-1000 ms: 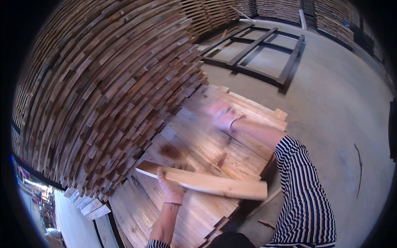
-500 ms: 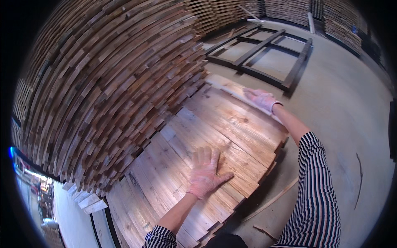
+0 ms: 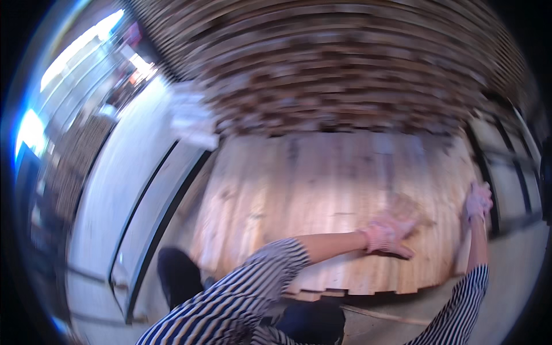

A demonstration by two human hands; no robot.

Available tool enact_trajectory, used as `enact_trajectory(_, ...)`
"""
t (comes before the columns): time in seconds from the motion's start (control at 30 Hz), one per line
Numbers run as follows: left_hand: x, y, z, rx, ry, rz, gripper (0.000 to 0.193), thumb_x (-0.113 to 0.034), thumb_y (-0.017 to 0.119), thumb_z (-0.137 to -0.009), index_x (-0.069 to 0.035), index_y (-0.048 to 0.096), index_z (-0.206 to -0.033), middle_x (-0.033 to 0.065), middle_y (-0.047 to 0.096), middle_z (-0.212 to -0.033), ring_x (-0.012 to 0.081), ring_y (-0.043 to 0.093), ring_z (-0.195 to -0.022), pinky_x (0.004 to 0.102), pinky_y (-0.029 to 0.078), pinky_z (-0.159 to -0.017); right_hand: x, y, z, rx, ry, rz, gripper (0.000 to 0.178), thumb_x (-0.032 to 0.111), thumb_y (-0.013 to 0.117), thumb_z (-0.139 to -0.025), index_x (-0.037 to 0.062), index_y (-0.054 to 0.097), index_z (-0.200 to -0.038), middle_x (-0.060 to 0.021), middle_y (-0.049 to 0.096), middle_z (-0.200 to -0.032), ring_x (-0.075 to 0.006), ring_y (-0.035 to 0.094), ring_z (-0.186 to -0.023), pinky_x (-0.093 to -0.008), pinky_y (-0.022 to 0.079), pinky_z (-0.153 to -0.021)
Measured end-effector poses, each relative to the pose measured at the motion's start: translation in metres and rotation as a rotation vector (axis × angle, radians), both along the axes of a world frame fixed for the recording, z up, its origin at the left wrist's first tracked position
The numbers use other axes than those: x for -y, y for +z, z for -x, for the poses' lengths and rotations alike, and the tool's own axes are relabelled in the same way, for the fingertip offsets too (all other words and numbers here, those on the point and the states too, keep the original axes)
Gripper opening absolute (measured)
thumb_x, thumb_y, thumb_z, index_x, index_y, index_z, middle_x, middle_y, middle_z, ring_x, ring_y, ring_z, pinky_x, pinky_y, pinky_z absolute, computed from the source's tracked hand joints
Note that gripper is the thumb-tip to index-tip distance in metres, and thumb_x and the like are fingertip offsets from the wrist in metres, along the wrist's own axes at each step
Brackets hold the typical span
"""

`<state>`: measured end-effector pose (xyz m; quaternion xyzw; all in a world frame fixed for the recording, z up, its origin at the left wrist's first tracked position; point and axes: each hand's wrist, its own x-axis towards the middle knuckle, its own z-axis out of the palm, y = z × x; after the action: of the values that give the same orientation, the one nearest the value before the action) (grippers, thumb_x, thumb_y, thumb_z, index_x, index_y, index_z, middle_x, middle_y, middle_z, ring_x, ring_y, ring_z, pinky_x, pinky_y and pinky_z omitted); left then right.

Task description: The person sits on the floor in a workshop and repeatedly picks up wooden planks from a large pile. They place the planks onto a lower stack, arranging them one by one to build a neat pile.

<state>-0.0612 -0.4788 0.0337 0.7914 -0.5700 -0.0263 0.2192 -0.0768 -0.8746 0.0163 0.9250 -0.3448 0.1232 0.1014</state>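
Note:
A layer of pale wooden boards (image 3: 247, 195) lies side by side in front of me, their near ends uneven. My left hand (image 3: 394, 230), in a pinkish work glove, rests on the boards toward the right, fingers spread and somewhat blurred. At the layer's right side, my right hand (image 3: 478, 200), gloved the same way, grips the outermost wooden board (image 3: 462, 256) by its edge.
A tall stack of layered boards (image 3: 345, 75) rises directly behind the layer. Whitish blocks (image 3: 195, 123) sit at its left corner. Dark metal rails (image 3: 167, 224) run along the floor at left; more dark frame bars (image 3: 509, 144) lie at right. A thin wood strip (image 3: 391, 315) lies on the near floor.
The view has swung left, so the stack now stands straight ahead and both hands appear farther right. My left hand stays on the boards and my right hand at the outer board.

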Motion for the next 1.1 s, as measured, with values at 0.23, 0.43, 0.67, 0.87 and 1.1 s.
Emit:
enact_trajectory(0.23, -0.155, 0.038, -0.049, -0.308, 0.340, 0.340, 0.082, -0.036, 0.079, -0.085, -0.009, 0.043, -0.153, 0.0238, 0.041, -0.156, 0.0429, 0.029, -0.150, 0.0496, 0.025, -0.125, -0.316, 0.004, -0.071, 0.080, 0.786, -0.207, 0.073, 0.038, 0.072, -0.090, 0.0210, 0.045, -0.155, -0.0283, 0.041, -0.155, -0.0467, 0.052, -0.132, -0.0516, 0.045, -0.109)
enact_trajectory(0.43, -0.476, -0.010, -0.213, 0.385, 1.283, 0.492, 0.077, -0.048, 0.069, -0.094, -0.003, 0.044, -0.152, 0.0232, 0.046, -0.153, 0.0415, 0.042, -0.141, 0.0439, 0.032, -0.121, -0.491, 0.046, -0.079, 0.009, 0.890, -0.426, 0.074, 0.046, 0.067, -0.094, 0.0230, 0.039, -0.158, -0.0264, 0.037, -0.159, -0.0471, 0.047, -0.138, -0.0530, 0.042, -0.113)
enact_trajectory(0.67, -0.756, -0.061, -0.382, -0.314, 1.894, 1.192, 0.070, -0.045, 0.080, -0.086, 0.004, 0.057, -0.131, 0.0274, 0.063, -0.132, 0.0411, 0.060, -0.124, 0.0503, 0.047, -0.106, -0.611, 0.010, -0.137, -0.168, 0.831, -0.194, 0.076, 0.055, 0.055, -0.096, 0.0187, 0.036, -0.160, -0.0229, 0.033, -0.162, -0.0435, 0.029, -0.149, -0.0570, 0.020, -0.124)
enact_trajectory(0.87, -0.757, -0.108, -0.435, -1.133, 1.346, 1.702, 0.051, -0.032, 0.074, -0.092, 0.000, 0.058, -0.129, 0.0186, 0.067, -0.122, 0.0333, 0.066, -0.108, 0.0490, 0.053, -0.099, -0.602, 0.007, -0.142, -0.223, 0.776, -0.160, 0.075, 0.052, 0.059, -0.093, 0.0156, 0.043, -0.156, -0.0217, 0.033, -0.163, -0.0438, 0.029, -0.150, -0.0571, 0.020, -0.124)
enact_trajectory(1.1, -0.757, -0.093, -0.410, -1.026, 1.351, 1.666, 0.055, -0.016, 0.073, -0.082, -0.002, 0.049, -0.130, 0.0202, 0.063, -0.108, 0.0368, 0.067, -0.092, 0.0497, 0.061, -0.076, -0.594, 0.008, -0.131, -0.280, 0.694, -0.124, 0.073, 0.047, 0.059, -0.092, 0.0153, 0.043, -0.156, -0.0206, 0.033, -0.163, -0.0441, 0.028, -0.150, -0.0562, 0.020, -0.124)
